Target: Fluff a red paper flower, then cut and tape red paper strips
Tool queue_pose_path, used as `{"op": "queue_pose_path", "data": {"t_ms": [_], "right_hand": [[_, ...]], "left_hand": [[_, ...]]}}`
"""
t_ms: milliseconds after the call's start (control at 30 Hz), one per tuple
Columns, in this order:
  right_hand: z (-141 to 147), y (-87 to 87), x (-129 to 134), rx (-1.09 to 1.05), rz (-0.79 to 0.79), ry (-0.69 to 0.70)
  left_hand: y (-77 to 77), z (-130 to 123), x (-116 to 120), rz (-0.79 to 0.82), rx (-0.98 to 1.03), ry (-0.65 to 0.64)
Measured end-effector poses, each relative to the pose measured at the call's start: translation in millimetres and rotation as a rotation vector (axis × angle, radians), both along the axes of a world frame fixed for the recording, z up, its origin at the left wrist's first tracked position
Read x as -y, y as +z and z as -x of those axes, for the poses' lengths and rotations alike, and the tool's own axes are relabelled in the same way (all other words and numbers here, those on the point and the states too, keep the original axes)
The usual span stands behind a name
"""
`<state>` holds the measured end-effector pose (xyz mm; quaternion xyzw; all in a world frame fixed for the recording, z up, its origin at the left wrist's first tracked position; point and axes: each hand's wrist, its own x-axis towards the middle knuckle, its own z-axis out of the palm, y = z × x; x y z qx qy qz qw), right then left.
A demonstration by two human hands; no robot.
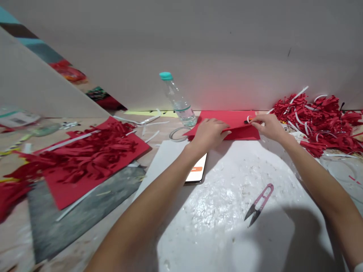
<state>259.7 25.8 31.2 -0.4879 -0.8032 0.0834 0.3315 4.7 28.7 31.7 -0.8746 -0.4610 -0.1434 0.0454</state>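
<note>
At the far edge of the white board, my left hand (210,133) is closed on the near edge of a red sheet (227,119), thumb below and fingers on top, lifting it slightly. My right hand (266,124) pinches a small black-and-orange piece with a white loop (248,120) over the sheet's right side; its exact kind is too small to make out. Thread snips (259,206) with pink handles lie on the board, blades apart. Partly under my left forearm is a phone (200,172) with a lit screen.
A water bottle (181,102) with a teal cap leans beyond my left hand, near a grey tape ring (178,134). Red cut strips (93,155) lie on a red sheet at the left. More red fringed bundles (320,117) pile up at the right. A pale wall (215,49) rises behind.
</note>
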Motion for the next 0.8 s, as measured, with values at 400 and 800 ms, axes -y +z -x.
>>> {"op": "queue_pose_path", "data": {"t_ms": [400, 800], "right_hand": [[-40.5, 19.1, -20.9, -0.430, 0.073, -0.181], [-1.9, 22.9, 0.1, -0.983, 0.343, 0.110]], "left_hand": [[65.2, 16.9, -9.5, -0.054, 0.626, 0.049], [36.9, 3.0, -9.9, 0.414, 1.342, -0.193]]}}
